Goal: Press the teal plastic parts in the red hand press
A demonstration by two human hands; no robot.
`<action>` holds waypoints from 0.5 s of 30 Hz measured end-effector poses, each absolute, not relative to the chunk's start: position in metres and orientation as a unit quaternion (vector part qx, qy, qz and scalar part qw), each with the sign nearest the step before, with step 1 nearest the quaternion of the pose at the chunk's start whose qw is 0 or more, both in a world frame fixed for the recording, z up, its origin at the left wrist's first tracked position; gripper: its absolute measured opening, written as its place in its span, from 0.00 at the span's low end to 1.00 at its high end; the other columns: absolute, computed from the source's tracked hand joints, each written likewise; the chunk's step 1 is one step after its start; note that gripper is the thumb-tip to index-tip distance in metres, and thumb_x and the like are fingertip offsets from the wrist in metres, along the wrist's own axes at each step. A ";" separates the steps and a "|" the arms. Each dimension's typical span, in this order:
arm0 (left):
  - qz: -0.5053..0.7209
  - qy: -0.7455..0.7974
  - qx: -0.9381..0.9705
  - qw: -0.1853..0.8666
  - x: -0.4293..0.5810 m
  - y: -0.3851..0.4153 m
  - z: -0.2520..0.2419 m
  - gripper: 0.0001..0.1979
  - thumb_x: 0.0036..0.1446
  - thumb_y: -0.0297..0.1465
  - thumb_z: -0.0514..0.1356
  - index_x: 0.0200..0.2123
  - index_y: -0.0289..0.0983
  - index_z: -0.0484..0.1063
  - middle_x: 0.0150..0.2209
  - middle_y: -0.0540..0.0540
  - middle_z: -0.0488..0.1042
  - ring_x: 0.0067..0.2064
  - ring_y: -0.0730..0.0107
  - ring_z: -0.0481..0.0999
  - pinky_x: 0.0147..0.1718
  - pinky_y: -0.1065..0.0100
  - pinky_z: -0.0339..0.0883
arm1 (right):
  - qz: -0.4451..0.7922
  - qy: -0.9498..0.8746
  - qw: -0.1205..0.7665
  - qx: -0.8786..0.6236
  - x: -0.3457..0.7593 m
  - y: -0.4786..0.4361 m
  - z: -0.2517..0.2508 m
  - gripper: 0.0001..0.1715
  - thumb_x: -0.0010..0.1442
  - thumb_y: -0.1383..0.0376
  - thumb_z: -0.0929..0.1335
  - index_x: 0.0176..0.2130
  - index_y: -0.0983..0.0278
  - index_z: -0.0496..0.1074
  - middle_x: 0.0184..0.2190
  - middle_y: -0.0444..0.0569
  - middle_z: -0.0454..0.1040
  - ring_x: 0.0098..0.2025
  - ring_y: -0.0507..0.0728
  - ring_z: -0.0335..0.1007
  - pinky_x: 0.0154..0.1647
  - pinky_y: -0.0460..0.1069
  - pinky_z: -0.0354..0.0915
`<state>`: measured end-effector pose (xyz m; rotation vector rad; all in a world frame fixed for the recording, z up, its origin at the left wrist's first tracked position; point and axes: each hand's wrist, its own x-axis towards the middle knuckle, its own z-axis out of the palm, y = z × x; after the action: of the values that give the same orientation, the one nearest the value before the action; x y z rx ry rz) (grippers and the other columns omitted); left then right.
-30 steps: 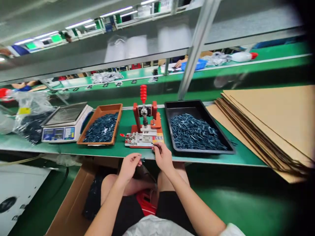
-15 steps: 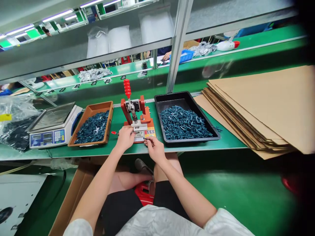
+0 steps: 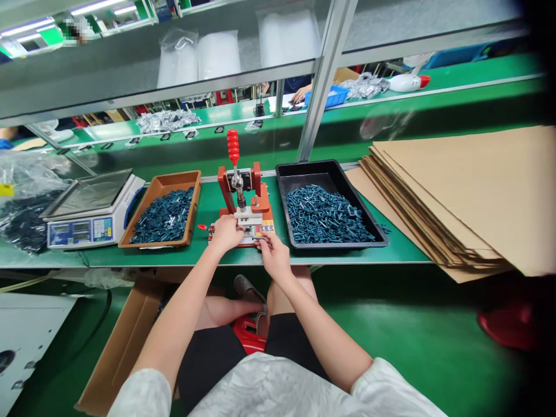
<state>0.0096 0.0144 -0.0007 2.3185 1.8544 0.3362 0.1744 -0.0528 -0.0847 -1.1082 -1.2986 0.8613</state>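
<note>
A small red hand press (image 3: pixel 243 191) with a red ribbed handle (image 3: pixel 233 146) stands on the green bench. My left hand (image 3: pixel 226 233) rests curled on the press's base plate at its left front. My right hand (image 3: pixel 273 255) sits at the base's right front, pinching a thin dark part against the plate. A black tray (image 3: pixel 330 174) of dark blue parts lies just right of the press. A brown tray (image 3: pixel 174 182) with similar parts lies to its left.
A weighing scale (image 3: pixel 89 211) stands left of the brown tray, with bagged dark parts (image 3: pixel 21 214) beyond it. Stacked cardboard sheets (image 3: pixel 469 197) cover the bench's right end. A cardboard box (image 3: pixel 117 347) sits on the floor. Another person's hand (image 3: pixel 299 92) shows across the conveyor.
My left hand rose from below the bench edge onto the press base. My right hand stayed at the base's right front. The view shifted slightly.
</note>
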 end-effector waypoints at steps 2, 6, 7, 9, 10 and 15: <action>0.109 0.610 0.781 0.083 0.007 0.015 0.000 0.13 0.59 0.32 0.62 0.44 0.36 0.82 0.48 0.37 0.80 0.56 0.47 0.76 0.56 0.56 0.68 | 0.318 -0.587 0.565 -0.485 0.175 -0.048 -0.077 0.12 0.69 0.60 0.64 0.47 0.59 0.74 0.39 0.52 0.79 0.41 0.60 0.78 0.48 0.56 0.76; 0.108 0.564 0.811 0.111 -0.002 0.013 0.001 0.15 0.52 0.34 0.68 0.45 0.37 0.83 0.51 0.40 0.80 0.55 0.50 0.76 0.58 0.58 0.68 | 0.202 -0.657 0.526 -0.501 0.173 -0.028 -0.065 0.10 0.67 0.65 0.64 0.40 0.61 0.75 0.42 0.56 0.74 0.49 0.63 0.72 0.54 0.58 0.71; 0.111 0.558 0.814 0.114 -0.004 0.013 0.002 0.16 0.51 0.33 0.69 0.45 0.37 0.83 0.51 0.40 0.80 0.55 0.50 0.76 0.58 0.58 0.68 | 0.193 -0.667 0.513 -0.505 0.171 -0.021 -0.064 0.10 0.67 0.66 0.64 0.41 0.62 0.75 0.42 0.56 0.73 0.49 0.64 0.71 0.55 0.58 0.71; 0.116 0.556 0.816 0.113 -0.006 0.013 0.002 0.16 0.51 0.33 0.69 0.45 0.37 0.83 0.51 0.39 0.80 0.55 0.49 0.76 0.58 0.57 0.69 | 0.196 -0.682 0.487 -0.509 0.168 -0.009 -0.064 0.11 0.65 0.68 0.65 0.42 0.63 0.77 0.42 0.57 0.73 0.48 0.64 0.71 0.55 0.60 0.70; 0.118 0.556 0.815 0.110 -0.006 0.012 0.001 0.16 0.51 0.33 0.69 0.44 0.36 0.83 0.51 0.38 0.79 0.56 0.48 0.76 0.58 0.56 0.69 | 0.203 -0.689 0.477 -0.507 0.166 -0.004 -0.064 0.12 0.65 0.68 0.65 0.44 0.63 0.78 0.43 0.57 0.73 0.48 0.65 0.71 0.56 0.61 0.70; 0.131 0.553 0.817 0.104 -0.006 0.013 -0.002 0.14 0.51 0.32 0.68 0.42 0.35 0.82 0.51 0.38 0.80 0.56 0.48 0.76 0.58 0.56 0.69 | 0.215 -0.712 0.471 -0.475 0.163 0.005 -0.063 0.16 0.63 0.70 0.66 0.47 0.64 0.79 0.50 0.58 0.74 0.53 0.65 0.71 0.60 0.61 0.68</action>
<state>-0.0059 0.0126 -0.0017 2.4082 1.6294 0.3856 0.1630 0.0053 -0.0631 -1.1628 -1.7427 0.5257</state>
